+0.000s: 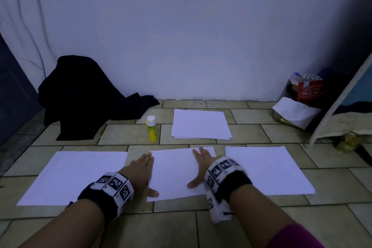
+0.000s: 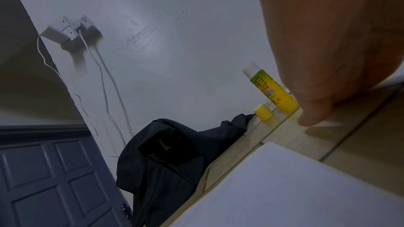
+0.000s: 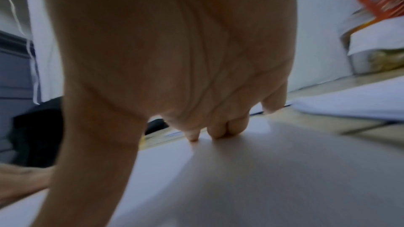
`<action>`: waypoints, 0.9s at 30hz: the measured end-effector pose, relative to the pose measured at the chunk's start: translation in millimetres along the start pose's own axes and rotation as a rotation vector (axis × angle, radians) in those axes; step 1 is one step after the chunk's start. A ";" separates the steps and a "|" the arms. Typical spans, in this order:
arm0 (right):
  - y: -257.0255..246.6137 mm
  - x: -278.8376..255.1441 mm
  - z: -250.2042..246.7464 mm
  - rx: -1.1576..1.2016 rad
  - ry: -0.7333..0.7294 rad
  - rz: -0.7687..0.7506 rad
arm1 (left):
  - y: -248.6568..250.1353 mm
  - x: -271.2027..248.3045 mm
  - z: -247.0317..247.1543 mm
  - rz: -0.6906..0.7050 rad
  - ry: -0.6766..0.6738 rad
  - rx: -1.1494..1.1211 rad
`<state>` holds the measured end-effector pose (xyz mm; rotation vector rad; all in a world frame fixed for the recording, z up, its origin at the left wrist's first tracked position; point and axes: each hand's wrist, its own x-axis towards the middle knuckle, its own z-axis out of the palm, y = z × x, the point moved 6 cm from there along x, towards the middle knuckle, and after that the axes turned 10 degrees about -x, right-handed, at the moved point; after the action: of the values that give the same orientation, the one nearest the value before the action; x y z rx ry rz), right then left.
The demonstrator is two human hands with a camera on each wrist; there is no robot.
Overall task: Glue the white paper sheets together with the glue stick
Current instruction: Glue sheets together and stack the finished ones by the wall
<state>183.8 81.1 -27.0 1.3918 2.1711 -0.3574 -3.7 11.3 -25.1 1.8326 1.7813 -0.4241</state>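
Note:
A white sheet (image 1: 173, 173) lies on the tiled floor in front of me. My left hand (image 1: 144, 173) lies flat along its left edge, thumb on the paper. My right hand (image 1: 199, 167) presses flat on its right part, fingers spread (image 3: 218, 132). A yellow glue stick (image 1: 151, 129) with a white top stands upright beyond the sheet; in the left wrist view the glue stick (image 2: 271, 89) stands beside its loose yellow cap (image 2: 263, 112). More white sheets lie at the left (image 1: 74, 175), at the right (image 1: 265, 169), and in a stack (image 1: 200, 124) further back.
A black cloth (image 1: 86, 94) is heaped against the wall at the back left. A bag with a red packet (image 1: 308, 90) and white paper sits at the back right, beside a leaning board (image 1: 346, 102). A grey door (image 2: 50, 179) is at the left.

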 end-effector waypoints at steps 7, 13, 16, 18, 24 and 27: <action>16.1 -11.9 -2.7 -0.069 0.027 0.079 | -1.1 -6.5 -4.2 -0.026 0.008 0.093; 2.0 -26.1 -16.9 -0.060 0.177 0.163 | 19.3 -19.8 -36.0 -0.082 0.191 0.267; -11.4 -28.3 -15.3 -0.027 0.153 0.155 | 39.4 -17.0 -29.5 0.045 0.304 0.110; -21.4 -30.4 -17.9 -0.027 0.166 0.151 | 51.6 -13.6 -16.9 0.122 0.264 0.023; -54.8 -34.7 -26.3 0.054 0.203 -0.004 | 62.7 -19.8 -14.4 0.104 0.292 0.140; -68.2 -28.6 -21.5 0.166 0.200 -0.035 | 50.6 -20.8 -14.5 0.047 0.314 0.044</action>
<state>125.6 40.3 2.7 1.5390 2.3763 -0.4369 42.6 4.0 6.8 2.0587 1.9383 -0.1639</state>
